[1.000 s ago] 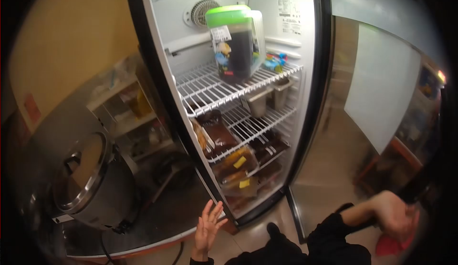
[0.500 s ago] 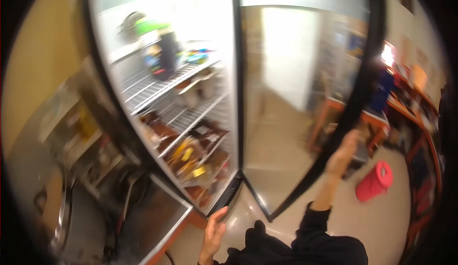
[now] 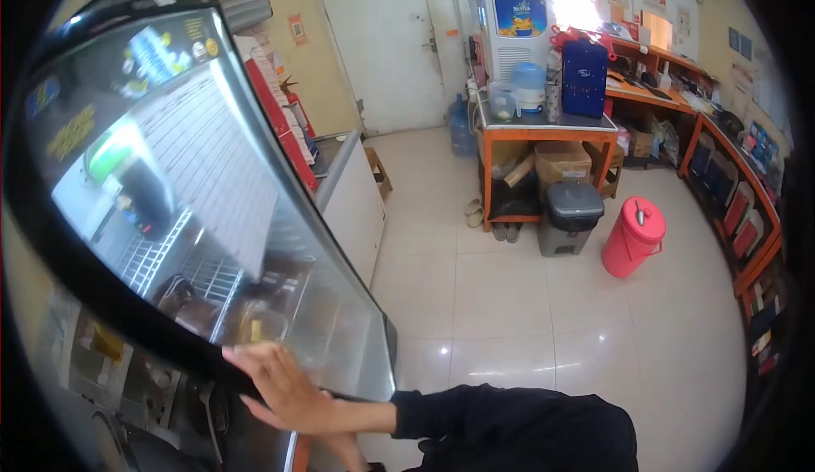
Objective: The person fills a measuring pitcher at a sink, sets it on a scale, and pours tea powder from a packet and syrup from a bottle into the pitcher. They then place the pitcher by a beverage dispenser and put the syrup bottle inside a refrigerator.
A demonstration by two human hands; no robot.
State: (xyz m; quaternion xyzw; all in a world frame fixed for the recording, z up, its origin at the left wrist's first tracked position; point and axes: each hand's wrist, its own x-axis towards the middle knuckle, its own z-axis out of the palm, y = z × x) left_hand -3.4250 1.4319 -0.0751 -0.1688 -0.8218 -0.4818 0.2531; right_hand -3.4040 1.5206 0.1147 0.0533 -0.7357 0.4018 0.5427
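Observation:
The glass-door fridge (image 3: 314, 336) stands on my left, its door swung to against the cabinet or nearly so. Flat against the black door frame lies my right hand (image 3: 289, 391), fingers stretched out and gripping nothing. Beneath it my left wrist (image 3: 344, 448) crosses; the left hand's fingers are mostly hidden by the right hand. Through the glass I see wire shelves (image 3: 157, 247), a dark container with a green top, and packed food with a yellow label (image 3: 256, 329).
A steel counter with utensils (image 3: 208, 413) lies at lower left. Beyond the fridge are a white chest freezer (image 3: 352, 217) and a door (image 3: 382, 47). To the right stand an orange-framed table (image 3: 548, 128), a grey bin (image 3: 573, 217), a pink cooler jug (image 3: 634, 238) and a shelved counter (image 3: 722, 158).
The fridge door has swung from wide open toward the cabinet, my right hand moving leftward with it. My view has turned to the right, and my left hand has gone under my right.

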